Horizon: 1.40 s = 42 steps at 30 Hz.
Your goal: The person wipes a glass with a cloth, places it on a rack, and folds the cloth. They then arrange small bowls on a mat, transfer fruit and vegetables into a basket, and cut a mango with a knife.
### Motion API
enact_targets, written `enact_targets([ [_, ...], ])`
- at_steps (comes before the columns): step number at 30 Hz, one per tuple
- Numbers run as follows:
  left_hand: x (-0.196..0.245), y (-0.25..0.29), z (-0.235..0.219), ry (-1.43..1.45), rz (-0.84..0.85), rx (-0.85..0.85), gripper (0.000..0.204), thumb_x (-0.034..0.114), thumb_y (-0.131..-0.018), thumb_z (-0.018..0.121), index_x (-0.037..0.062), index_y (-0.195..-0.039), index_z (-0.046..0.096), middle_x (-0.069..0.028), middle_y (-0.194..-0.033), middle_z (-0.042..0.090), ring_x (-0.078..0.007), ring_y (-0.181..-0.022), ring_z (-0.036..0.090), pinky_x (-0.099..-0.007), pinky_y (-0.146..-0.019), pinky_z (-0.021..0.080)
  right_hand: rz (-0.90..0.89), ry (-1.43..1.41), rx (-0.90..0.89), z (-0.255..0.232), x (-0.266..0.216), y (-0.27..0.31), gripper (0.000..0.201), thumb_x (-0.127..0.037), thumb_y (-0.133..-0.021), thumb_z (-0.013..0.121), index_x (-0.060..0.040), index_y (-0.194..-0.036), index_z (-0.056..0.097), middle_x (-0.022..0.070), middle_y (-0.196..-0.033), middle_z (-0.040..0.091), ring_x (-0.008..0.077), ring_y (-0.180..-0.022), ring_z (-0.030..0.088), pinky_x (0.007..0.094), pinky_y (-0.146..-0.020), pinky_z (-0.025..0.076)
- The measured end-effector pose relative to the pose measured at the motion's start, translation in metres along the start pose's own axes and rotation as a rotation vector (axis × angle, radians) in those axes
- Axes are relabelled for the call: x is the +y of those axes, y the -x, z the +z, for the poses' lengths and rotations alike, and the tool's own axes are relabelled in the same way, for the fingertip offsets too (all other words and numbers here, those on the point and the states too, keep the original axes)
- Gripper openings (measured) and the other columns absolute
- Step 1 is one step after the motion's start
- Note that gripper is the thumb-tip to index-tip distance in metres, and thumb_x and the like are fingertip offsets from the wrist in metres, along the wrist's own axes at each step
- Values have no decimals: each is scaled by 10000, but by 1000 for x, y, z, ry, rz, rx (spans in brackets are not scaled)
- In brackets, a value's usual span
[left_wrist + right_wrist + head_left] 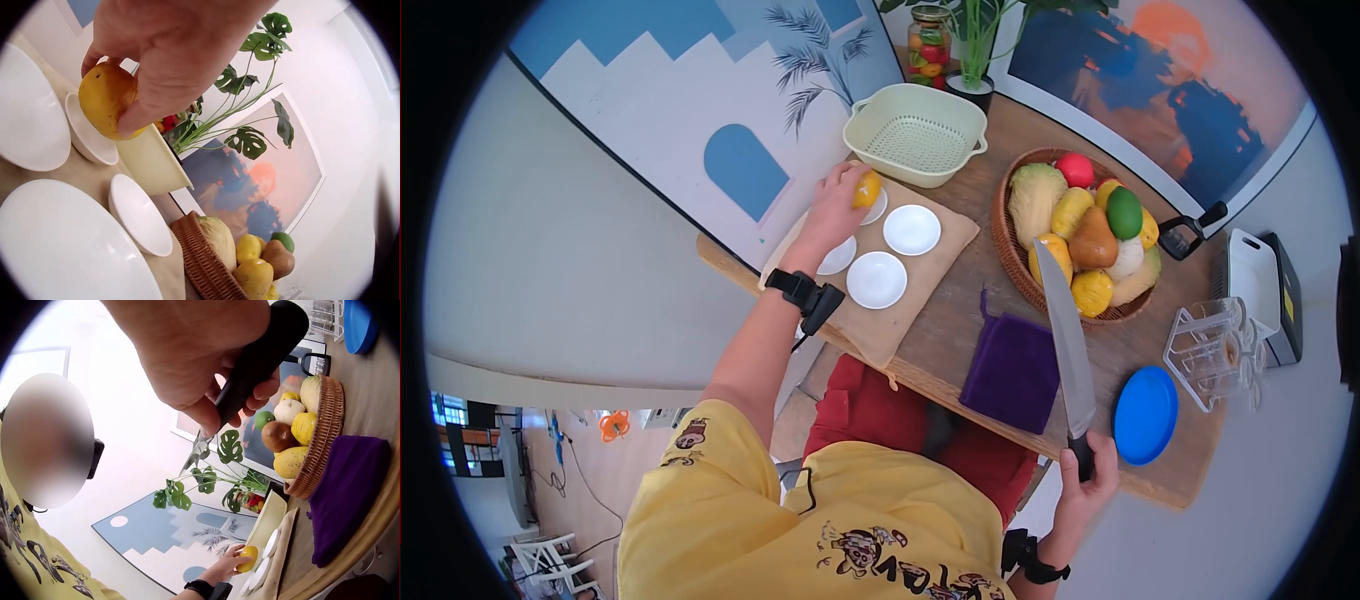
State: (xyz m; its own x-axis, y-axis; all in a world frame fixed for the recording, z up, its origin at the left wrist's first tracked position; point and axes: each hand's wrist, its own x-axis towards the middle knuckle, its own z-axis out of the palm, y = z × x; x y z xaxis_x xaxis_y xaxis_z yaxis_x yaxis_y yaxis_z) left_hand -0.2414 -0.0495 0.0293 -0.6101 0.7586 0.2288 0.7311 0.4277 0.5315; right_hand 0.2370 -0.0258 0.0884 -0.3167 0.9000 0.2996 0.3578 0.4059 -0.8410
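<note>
My left hand (833, 212) pinches a rounded yellow fruit (105, 103) with a small dark spot, thumb on one side and fingers on the other. It holds the fruit over the far-left white bowl (874, 208), partly covering that bowl in the head view. Several white bowls, one of them (877, 280) nearest my body, stand on a beige cloth (925, 290). My right hand (1092, 472) grips a large kitchen knife (1068, 345) by its black handle. The broad blade points away from me, its tip overlapping the fruit basket in the head view.
A wicker basket (1003, 240) of assorted fruit stands at the back right, with a pale green colander (865, 150) left of it. A purple cloth pouch (1012, 375) lies by the front edge. At right are a blue plate (1145, 415) and a clear rack (1190, 355) with glasses.
</note>
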Motion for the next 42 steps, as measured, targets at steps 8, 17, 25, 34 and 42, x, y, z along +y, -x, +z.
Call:
enact_targets([
  [8,-18,7,16,-19,34,34,737,161,-778,779,89,-1429,442,-192,-1428,454,-405,-1282,476,-454,-1081,416,69,6,7,-13,-5,0,272,-100,-787,778,39,-968,630,95,-860,562,211,-791,530,300,-722,428],
  [17,88,15,-21,73,221,91,591,153,-863,723,72,-1397,484,-179,-1362,506,-361,-1271,504,-410,-1092,403,141,-131,312,-30,44,5,238,-96,-943,663,24,-1142,611,20,-805,538,76,-653,467,230,-569,371],
  [25,186,14,25,221,457,-139,562,176,-875,712,66,-1379,488,-176,-1337,517,-358,-1267,503,-408,-1083,406,248,-242,309,-48,52,15,269,-28,-874,718,45,-1112,615,54,-1065,583,144,-914,551,269,-787,474],
  [34,234,-42,51,205,534,-136,483,155,-883,682,54,-1333,537,-167,-1279,567,-335,-1202,557,-389,-1021,453,190,-185,393,-73,67,27,232,-93,-929,676,32,-1115,618,11,-826,529,71,-658,481,220,-568,378],
  [42,298,-116,53,13,617,-215,471,314,-895,682,91,-1299,592,-169,-1240,632,-326,-1180,600,-432,-1009,474,292,-285,441,-84,76,24,221,-94,-935,673,23,-1117,631,-1,-759,531,69,-641,474,216,-563,375],
])
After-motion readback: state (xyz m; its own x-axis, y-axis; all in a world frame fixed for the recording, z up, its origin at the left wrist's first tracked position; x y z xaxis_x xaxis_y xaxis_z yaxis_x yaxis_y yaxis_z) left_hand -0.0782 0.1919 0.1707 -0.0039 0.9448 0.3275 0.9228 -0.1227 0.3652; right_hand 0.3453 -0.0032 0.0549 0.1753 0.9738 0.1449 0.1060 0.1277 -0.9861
